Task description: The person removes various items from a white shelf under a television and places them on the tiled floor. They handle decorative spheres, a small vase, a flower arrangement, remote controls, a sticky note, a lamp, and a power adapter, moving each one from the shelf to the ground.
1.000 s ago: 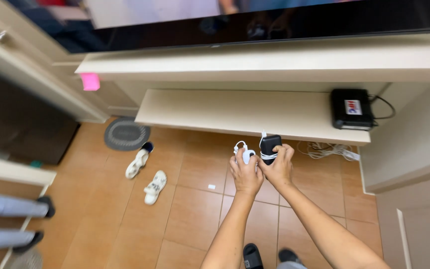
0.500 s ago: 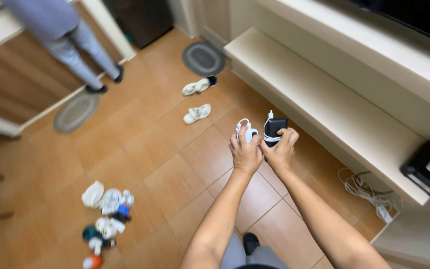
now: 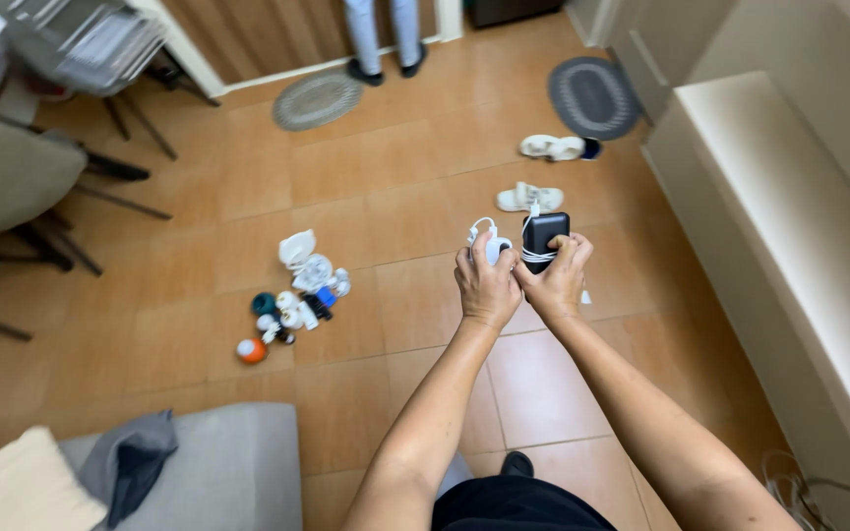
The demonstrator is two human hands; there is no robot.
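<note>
Both hands meet at chest height above the tiled floor (image 3: 395, 187). The left hand (image 3: 485, 287) closes its fingers around a white charger plug (image 3: 492, 247); the right hand (image 3: 555, 280) grips a black power bank (image 3: 544, 236) with white cable (image 3: 537, 255) already wound around it. The wrapping looks nearly finished; only the plug end remains loose.
</note>
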